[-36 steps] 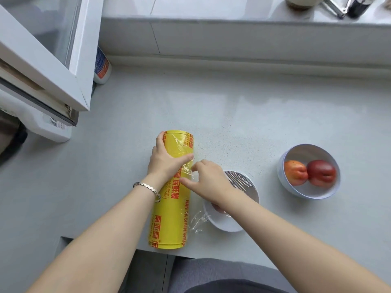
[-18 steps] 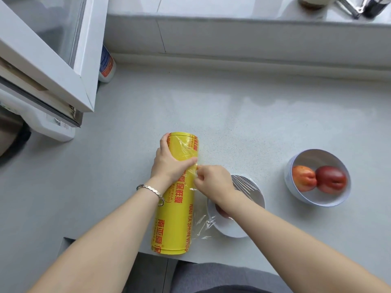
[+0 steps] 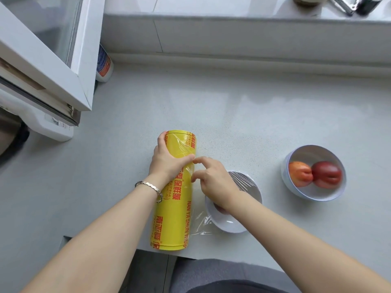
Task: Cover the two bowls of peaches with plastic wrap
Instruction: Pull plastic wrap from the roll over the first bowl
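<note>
A large yellow roll of plastic wrap (image 3: pixel 173 210) lies lengthwise near the counter's front edge. My left hand (image 3: pixel 167 159) grips its far end from the left. My right hand (image 3: pixel 213 180) hovers at the roll's right side, with thumb and forefinger pinching at the film edge. Under my right wrist sits a white bowl (image 3: pixel 230 223) with clear film stretched over it; its fruit is mostly hidden. Loose film (image 3: pixel 201 225) runs from the roll to that bowl. To the right stands an uncovered white bowl (image 3: pixel 317 195) with two peaches (image 3: pixel 315 174).
An open white window frame (image 3: pixel 53 66) juts over the counter at the left, with a white bottle (image 3: pixel 103 64) behind it. A raised sill runs along the back with dark items (image 3: pixel 349 3) on it. The counter's front edge (image 3: pixel 211 256) is close to the roll.
My right hand's fingers shifted along the roll's side and spread slightly. The view has drifted a little; the roll and both bowls stay in place.
</note>
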Demonstrator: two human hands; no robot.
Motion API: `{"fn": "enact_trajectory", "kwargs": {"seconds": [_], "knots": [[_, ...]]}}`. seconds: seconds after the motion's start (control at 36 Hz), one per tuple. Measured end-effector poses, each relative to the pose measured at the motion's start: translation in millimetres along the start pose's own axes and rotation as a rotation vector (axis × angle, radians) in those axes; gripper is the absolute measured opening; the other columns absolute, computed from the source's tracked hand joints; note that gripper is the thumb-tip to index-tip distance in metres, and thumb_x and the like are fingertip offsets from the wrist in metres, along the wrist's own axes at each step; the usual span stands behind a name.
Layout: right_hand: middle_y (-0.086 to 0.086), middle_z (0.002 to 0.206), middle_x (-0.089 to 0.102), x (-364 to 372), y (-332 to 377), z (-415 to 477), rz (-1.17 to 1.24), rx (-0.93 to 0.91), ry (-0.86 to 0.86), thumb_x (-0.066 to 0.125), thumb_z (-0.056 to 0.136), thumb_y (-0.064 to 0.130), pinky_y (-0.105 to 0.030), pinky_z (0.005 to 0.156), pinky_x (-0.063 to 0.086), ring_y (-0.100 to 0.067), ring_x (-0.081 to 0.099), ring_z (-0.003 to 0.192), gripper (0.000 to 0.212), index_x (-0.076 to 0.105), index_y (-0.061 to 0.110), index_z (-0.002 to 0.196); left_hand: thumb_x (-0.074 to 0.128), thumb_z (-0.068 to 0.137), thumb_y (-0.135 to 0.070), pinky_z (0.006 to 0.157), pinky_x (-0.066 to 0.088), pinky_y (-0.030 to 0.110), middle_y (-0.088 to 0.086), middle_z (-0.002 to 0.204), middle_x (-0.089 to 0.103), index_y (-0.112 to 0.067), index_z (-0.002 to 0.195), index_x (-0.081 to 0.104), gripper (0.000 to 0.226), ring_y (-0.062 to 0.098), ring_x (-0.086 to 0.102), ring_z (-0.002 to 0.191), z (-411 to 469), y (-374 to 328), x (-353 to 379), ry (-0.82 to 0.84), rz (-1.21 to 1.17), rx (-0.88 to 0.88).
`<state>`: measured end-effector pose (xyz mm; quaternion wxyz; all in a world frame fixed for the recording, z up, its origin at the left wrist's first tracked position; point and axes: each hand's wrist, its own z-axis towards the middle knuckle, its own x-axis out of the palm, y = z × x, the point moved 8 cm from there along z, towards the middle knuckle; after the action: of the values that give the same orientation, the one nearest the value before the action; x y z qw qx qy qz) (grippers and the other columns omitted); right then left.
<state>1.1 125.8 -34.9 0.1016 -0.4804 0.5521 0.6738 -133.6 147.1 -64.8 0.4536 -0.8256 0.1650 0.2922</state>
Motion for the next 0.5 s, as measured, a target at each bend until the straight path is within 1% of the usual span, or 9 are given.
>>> {"fn": "enact_trajectory", "kwargs": {"seconds": [0.06, 0.11, 0.19, 0.25, 0.31, 0.36, 0.42, 0.44, 0.5], "knots": [[-0.021, 0.102, 0.068, 2, -1, -2, 0.011, -0.020, 0.027, 0.050, 0.062, -0.006, -0.049, 0.077, 0.049, -0.040, 0.065, 0.090, 0.029, 0.073, 0.013, 0.063, 0.080, 0.064, -0.043, 0.095, 0.046, 0.045, 0.009, 0.135, 0.042, -0.034, 0.141, 0.013, 0.102, 0.028, 0.049, 0.117, 0, 0, 0, 0.001, -0.003, 0.000], [-0.022, 0.106, 0.066, 4, -2, -4, 0.011, -0.041, 0.051, 0.046, 0.064, -0.007, -0.049, 0.081, 0.048, -0.042, 0.064, 0.095, 0.034, 0.074, 0.012, 0.068, 0.080, 0.065, -0.042, 0.095, 0.046, 0.044, 0.009, 0.136, 0.042, -0.034, 0.142, 0.013, 0.102, 0.028, 0.049, 0.117, 0, -1, 0, 0.002, -0.012, 0.003], [-0.019, 0.105, 0.067, 3, -2, -8, -0.019, -0.095, 0.074, 0.041, 0.065, -0.004, -0.048, 0.079, 0.050, -0.039, 0.065, 0.093, 0.040, 0.076, 0.016, 0.072, 0.079, 0.066, -0.041, 0.095, 0.045, 0.040, 0.009, 0.138, 0.040, -0.033, 0.143, 0.013, 0.102, 0.027, 0.048, 0.119, 0, 0, -1, 0.003, -0.019, 0.006], [-0.015, 0.101, 0.069, 1, 0, -12, -0.054, -0.156, 0.059, 0.037, 0.066, 0.001, -0.044, 0.076, 0.051, -0.034, 0.067, 0.088, 0.044, 0.076, 0.019, 0.072, 0.079, 0.067, -0.041, 0.094, 0.045, 0.039, 0.009, 0.138, 0.040, -0.033, 0.143, 0.012, 0.101, 0.027, 0.047, 0.120, 0, 0, -1, 0.007, -0.028, 0.008], [-0.011, 0.098, 0.069, -3, 1, -17, -0.077, -0.203, 0.034, 0.033, 0.066, 0.005, -0.036, 0.076, 0.051, -0.029, 0.066, 0.087, 0.046, 0.076, 0.022, 0.072, 0.079, 0.067, -0.041, 0.094, 0.045, 0.040, 0.009, 0.139, 0.040, -0.033, 0.143, 0.012, 0.101, 0.028, 0.047, 0.120, 1, 0, -1, 0.012, -0.035, 0.008], [-0.009, 0.095, 0.068, -5, 1, -23, -0.060, -0.232, 0.001, 0.036, 0.068, 0.005, -0.027, 0.076, 0.047, -0.022, 0.060, 0.091, 0.044, 0.076, 0.022, 0.074, 0.079, 0.068, -0.041, 0.094, 0.044, 0.039, 0.009, 0.139, 0.039, -0.033, 0.143, 0.012, 0.101, 0.028, 0.047, 0.120, 1, 1, 0, 0.016, -0.039, 0.007], [-0.009, 0.095, 0.067, -7, 2, -30, -0.007, -0.254, -0.017, 0.037, 0.070, 0.003, -0.026, 0.079, 0.036, -0.016, 0.049, 0.093, 0.043, 0.076, 0.022, 0.077, 0.079, 0.068, -0.041, 0.095, 0.043, 0.039, 0.009, 0.140, 0.038, -0.033, 0.143, 0.012, 0.101, 0.027, 0.046, 0.121, 1, 1, 0, 0.017, -0.043, 0.008], [-0.008, 0.094, 0.067, -7, 2, -34, 0.014, -0.266, -0.027, 0.037, 0.071, 0.002, -0.025, 0.079, 0.033, -0.015, 0.048, 0.092, 0.044, 0.076, 0.022, 0.080, 0.079, 0.068, -0.041, 0.096, 0.043, 0.039, 0.009, 0.141, 0.038, -0.033, 0.143, 0.012, 0.102, 0.027, 0.046, 0.122, 1, 1, -1, 0.017, -0.044, 0.010], [-0.006, 0.094, 0.067, -7, 2, -41, 0.053, -0.266, -0.062, 0.038, 0.073, 0.001, -0.024, 0.079, 0.033, -0.015, 0.048, 0.091, 0.043, 0.075, 0.021, 0.083, 0.079, 0.067, -0.042, 0.099, 0.042, 0.040, 0.008, 0.141, 0.038, -0.032, 0.143, 0.012, 0.102, 0.027, 0.045, 0.123, 2, 2, -1, 0.019, -0.046, 0.009]]}}
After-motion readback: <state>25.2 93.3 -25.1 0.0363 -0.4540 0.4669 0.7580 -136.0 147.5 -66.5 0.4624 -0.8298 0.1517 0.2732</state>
